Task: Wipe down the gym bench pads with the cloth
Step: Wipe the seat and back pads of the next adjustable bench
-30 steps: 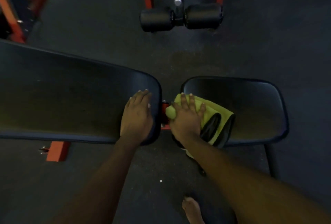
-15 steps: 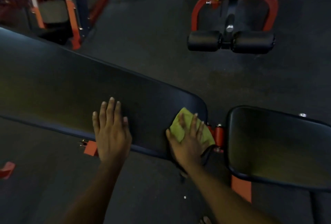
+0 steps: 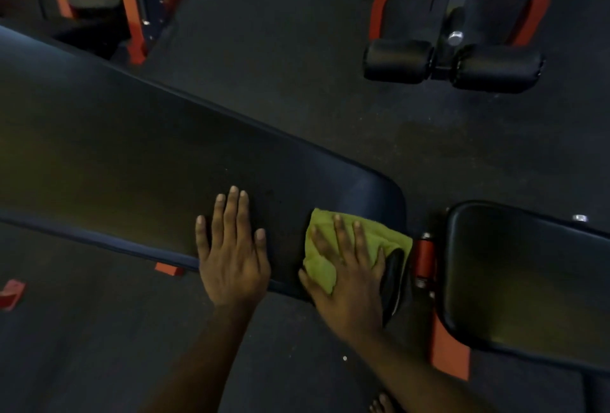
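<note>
Head camera looks down on a long back pad of smooth, dark, faintly shiny vinyl with a piped edge and rounded corners, running from far left to the near middle. To its right, across a red-orange metal hinge, sits the shorter seat pad, squarish and of the same vinyl. The yellow-green cloth, soft and bunched into folds, lies on the right end of the back pad. The right hand presses flat on it, fingers straight and spread, clenching nothing. A glossy black shape sits just right of that wrist, perhaps a strap, too dim to name. The left hand rests flat on bare vinyl beside the cloth, fingers straight and close together, released, its heel at the pad's near edge.

Two cylindrical foam rollers on a red curved frame stand at the far right on the speckled rubber floor.

A second ago the cloth lay on the seat pad's left edge and the left hand sat at the back pad's very end. Now the cloth is across the gap on the back pad, and the left hand sits further left along it.
</note>
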A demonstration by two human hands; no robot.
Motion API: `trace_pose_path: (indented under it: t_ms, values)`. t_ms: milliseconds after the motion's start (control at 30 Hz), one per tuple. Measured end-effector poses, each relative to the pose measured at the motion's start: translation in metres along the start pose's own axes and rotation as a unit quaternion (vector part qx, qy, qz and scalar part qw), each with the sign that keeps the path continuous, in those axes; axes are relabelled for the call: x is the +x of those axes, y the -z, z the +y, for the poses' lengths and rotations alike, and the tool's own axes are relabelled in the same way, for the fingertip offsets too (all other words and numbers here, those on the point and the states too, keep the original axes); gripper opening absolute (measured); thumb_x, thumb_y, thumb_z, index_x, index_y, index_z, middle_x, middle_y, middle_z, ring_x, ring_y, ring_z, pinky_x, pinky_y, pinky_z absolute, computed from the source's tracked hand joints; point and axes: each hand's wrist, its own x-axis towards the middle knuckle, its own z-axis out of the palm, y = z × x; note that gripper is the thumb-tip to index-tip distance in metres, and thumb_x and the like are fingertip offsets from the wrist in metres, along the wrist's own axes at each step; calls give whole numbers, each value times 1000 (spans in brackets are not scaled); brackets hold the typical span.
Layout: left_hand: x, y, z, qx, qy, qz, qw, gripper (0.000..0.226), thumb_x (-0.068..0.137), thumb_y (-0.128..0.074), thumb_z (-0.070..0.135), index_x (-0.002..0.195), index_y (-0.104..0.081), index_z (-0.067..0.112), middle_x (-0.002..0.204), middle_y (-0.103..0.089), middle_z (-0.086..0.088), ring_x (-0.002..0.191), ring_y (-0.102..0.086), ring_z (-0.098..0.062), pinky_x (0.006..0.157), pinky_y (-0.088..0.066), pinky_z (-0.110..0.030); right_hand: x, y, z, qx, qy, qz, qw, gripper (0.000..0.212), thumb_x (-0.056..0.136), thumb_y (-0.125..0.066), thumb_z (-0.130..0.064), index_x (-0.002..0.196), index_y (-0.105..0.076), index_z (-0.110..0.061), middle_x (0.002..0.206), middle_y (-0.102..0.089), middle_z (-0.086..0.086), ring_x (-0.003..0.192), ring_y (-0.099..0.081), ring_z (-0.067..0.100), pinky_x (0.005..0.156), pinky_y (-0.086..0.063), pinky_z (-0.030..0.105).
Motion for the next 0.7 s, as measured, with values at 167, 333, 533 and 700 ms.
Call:
trace_pose_path:
  t_ms: [167,333,533,700]
  values:
    - [3,4,-1,-65,-7,35,997,55,103,-27,36,153,-32,14,162,-27,-1,151,-16,-16,123,-11,-45,126,21,20,36,-45,-25,998,68,85,-20,-88,147,0,-69,170,-1,-20,158,2,18,115,-7,73]
    - [17,30,-27,-121,30,77,989,48,104,-33,29,148,-40,12,160,-29,-3,152,-14,-18,123,-4,-43,91,13,-18,8,-83,27,996,70,92,-26,-81,155,-27,-50,170,-14,-11,157,-12,22,120,-12,67]
    - [45,36,-79,-23,72,67,995,54,103,-27,37,151,-36,13,160,-30,-4,151,-16,-21,123,-7,-48,23,0,-53,-10,96,-20,995,71,93,-28,-80,157,-12,-54,172,-5,-10,158,-11,26,115,-17,71]
    - [42,26,-81,-26,74,84,993,55,104,-22,41,153,-31,19,159,-31,0,151,-18,-17,123,-10,-44,147,20,-37,30,15,-24,999,70,91,-29,-81,148,10,-66,171,-10,-8,158,-7,25,115,-9,73]
